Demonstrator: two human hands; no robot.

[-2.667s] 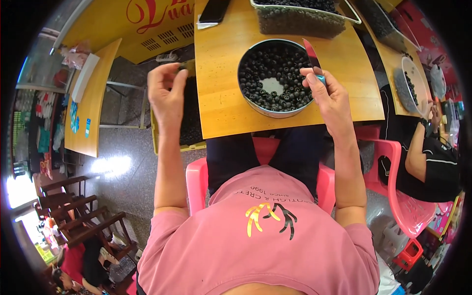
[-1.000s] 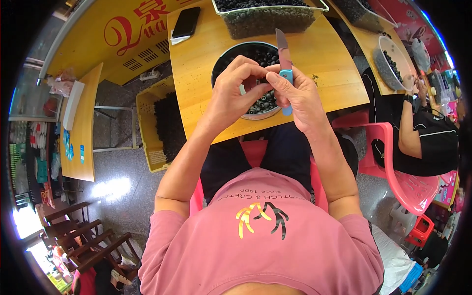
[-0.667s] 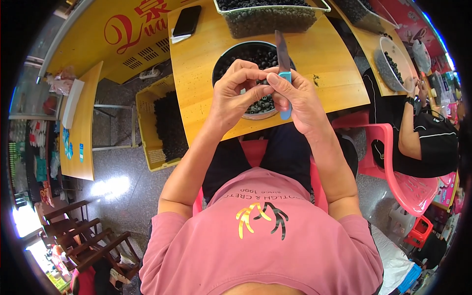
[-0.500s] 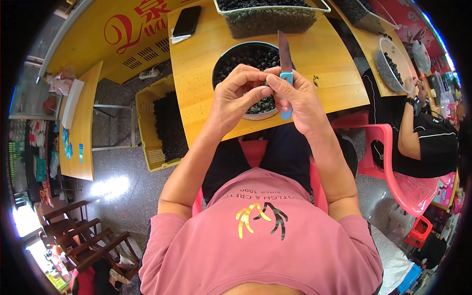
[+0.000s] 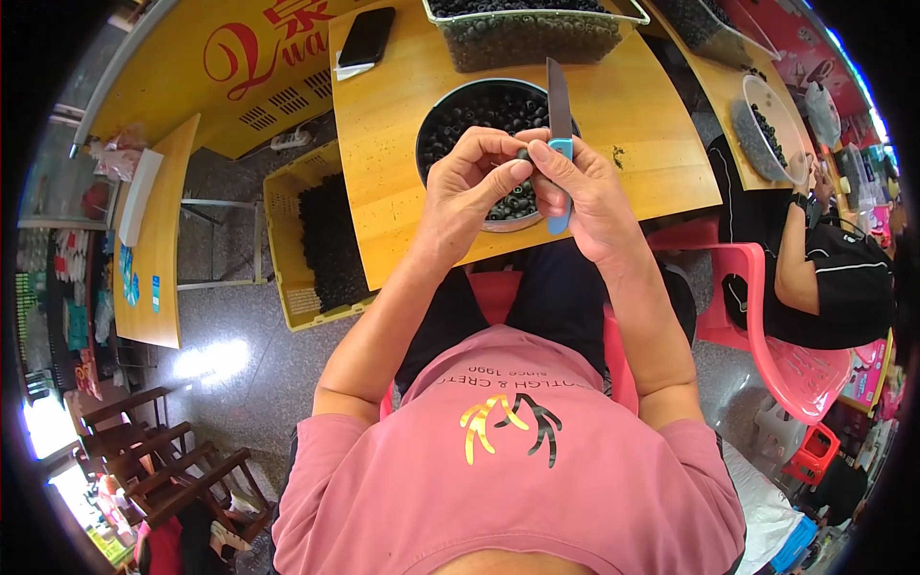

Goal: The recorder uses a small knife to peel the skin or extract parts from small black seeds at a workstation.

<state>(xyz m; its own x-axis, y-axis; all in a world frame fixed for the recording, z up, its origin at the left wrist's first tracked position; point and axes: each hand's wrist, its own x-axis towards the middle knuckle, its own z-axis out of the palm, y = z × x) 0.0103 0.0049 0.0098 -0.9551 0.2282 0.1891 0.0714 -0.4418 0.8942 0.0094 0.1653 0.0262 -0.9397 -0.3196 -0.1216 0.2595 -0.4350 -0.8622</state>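
Note:
My right hand (image 5: 586, 187) is wrapped round the blue handle of a knife (image 5: 559, 101), its dark blade pointing away from me. My left hand (image 5: 476, 182) is closed in a pinch, its fingertips meeting those of my right hand. A small dark round piece (image 5: 523, 153) shows between them; its kind is not clear. Directly beneath both hands stands a round bowl (image 5: 419, 144), filled with many similar dark, glossy pieces (image 5: 479, 110). My hands hide part of the bowl's near side.
A clear tub (image 5: 537, 43) of dark pieces stands at the table's (image 5: 661, 144) far edge, a phone (image 5: 366, 36) at far left. A yellow crate (image 5: 287, 240) holds more on the floor. To the right, another person (image 5: 805, 259) sits beside a pink chair (image 5: 752, 287) and a clear container (image 5: 752, 125).
The dark piece shows more plainly between my fingertips. My hands and the knife have shifted only slightly.

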